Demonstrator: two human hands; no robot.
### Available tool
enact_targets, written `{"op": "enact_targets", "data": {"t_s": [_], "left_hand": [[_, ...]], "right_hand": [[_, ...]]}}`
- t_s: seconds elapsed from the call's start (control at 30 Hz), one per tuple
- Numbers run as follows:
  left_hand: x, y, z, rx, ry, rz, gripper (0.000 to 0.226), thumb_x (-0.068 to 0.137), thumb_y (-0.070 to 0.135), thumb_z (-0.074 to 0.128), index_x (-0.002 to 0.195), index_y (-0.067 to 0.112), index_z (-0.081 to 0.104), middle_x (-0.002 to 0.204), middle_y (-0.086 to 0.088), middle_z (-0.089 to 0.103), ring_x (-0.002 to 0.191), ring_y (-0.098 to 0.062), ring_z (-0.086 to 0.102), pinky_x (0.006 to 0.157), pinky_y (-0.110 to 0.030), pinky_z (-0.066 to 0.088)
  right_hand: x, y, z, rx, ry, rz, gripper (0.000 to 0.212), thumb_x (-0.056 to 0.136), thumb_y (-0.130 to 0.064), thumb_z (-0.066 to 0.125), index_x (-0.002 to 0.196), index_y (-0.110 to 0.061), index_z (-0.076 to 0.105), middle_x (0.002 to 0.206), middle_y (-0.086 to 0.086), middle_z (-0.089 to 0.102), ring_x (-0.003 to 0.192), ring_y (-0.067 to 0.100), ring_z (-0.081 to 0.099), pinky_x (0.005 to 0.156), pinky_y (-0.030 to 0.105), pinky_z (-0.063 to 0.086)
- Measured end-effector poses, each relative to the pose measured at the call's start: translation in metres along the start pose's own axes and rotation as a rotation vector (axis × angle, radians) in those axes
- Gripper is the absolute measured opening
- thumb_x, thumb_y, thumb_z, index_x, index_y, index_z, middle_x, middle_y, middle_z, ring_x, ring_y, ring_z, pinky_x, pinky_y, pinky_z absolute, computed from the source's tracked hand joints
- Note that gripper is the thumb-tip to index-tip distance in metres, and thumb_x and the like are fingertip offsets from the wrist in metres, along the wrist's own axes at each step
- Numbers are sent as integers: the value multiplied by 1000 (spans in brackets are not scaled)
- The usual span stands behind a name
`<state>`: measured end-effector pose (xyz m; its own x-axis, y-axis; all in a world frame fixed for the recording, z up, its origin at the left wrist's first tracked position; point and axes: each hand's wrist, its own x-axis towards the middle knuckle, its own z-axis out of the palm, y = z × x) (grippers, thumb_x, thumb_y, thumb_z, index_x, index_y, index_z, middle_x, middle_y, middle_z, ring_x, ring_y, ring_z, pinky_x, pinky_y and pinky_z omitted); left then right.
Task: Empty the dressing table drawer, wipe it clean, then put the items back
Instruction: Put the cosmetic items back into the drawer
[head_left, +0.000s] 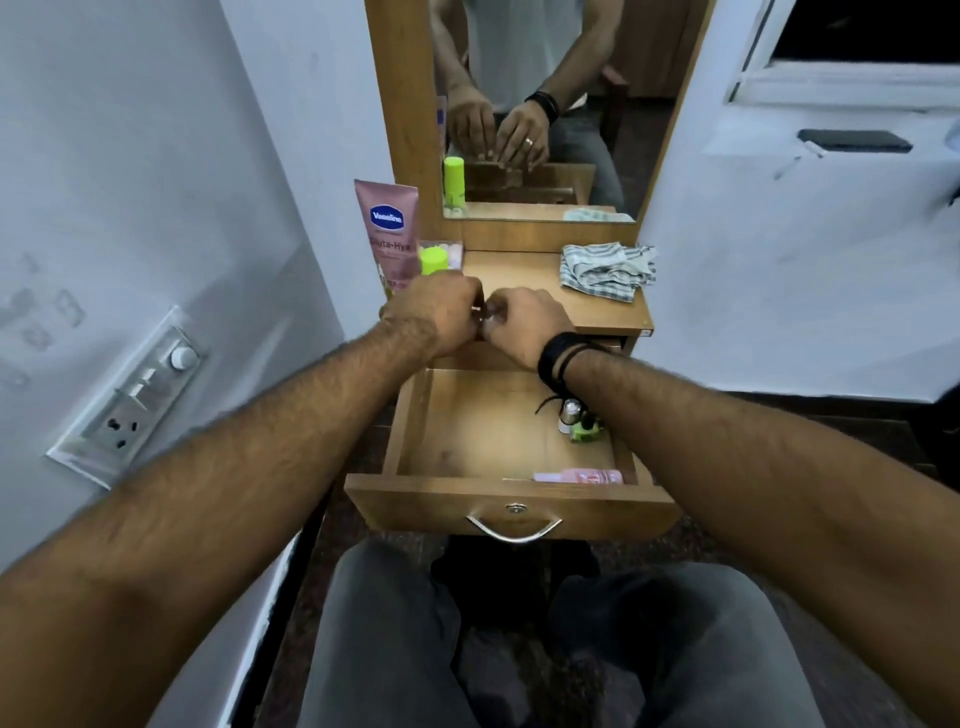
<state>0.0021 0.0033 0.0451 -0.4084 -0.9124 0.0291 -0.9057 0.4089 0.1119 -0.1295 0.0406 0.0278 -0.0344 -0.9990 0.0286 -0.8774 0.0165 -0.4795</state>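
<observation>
The wooden drawer (511, 499) stands pulled out, mostly bare inside. Small bottles (579, 421) sit at its right side and a pink tube (579, 476) lies along its front right corner. My left hand (441, 306) and my right hand (527, 322) meet above the table top's front edge, both closed around a small shiny object (485, 312) that is mostly hidden between the fingers. On the table's left stand a pink Vaseline tube (387, 228) and a green-capped bottle (434, 260). A striped cloth (605, 270) lies crumpled on the right of the table top.
A mirror (535, 104) rises behind the table top (519, 270) and reflects my hands. White walls close in on both sides; a switch and socket panel (135, 400) is on the left wall. A dark phone (854, 140) lies on the right ledge. My knees are under the drawer.
</observation>
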Motion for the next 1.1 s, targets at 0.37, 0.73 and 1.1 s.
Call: {"op": "enact_targets", "data": {"t_s": [0.37, 0.73, 1.1], "left_hand": [[37, -26, -6, 143, -27, -139, 62, 88, 1, 64, 147, 10, 43, 153, -10, 40, 131, -38, 50, 93, -60, 54], [43, -21, -7, 188, -23, -159, 64, 87, -1, 66, 145, 10, 42, 140, -16, 48, 125, -41, 51, 84, -61, 54], [2, 23, 11, -110, -33, -28, 56, 85, 37, 75, 126, 13, 46, 127, -12, 50, 112, -36, 56, 75, -40, 44]], "right_hand": [[66, -34, 20, 51, 78, -7, 40, 86, -26, 65, 125, -22, 62, 121, 6, 67, 110, 29, 63, 90, 35, 51], [51, 2, 30, 93, 81, 56, 33, 89, -20, 58, 121, -21, 65, 114, 3, 68, 108, 25, 60, 91, 32, 48], [31, 38, -10, 153, 177, 114, 26, 83, -17, 56, 104, -23, 69, 93, -2, 67, 90, 19, 61, 75, 27, 46]]}}
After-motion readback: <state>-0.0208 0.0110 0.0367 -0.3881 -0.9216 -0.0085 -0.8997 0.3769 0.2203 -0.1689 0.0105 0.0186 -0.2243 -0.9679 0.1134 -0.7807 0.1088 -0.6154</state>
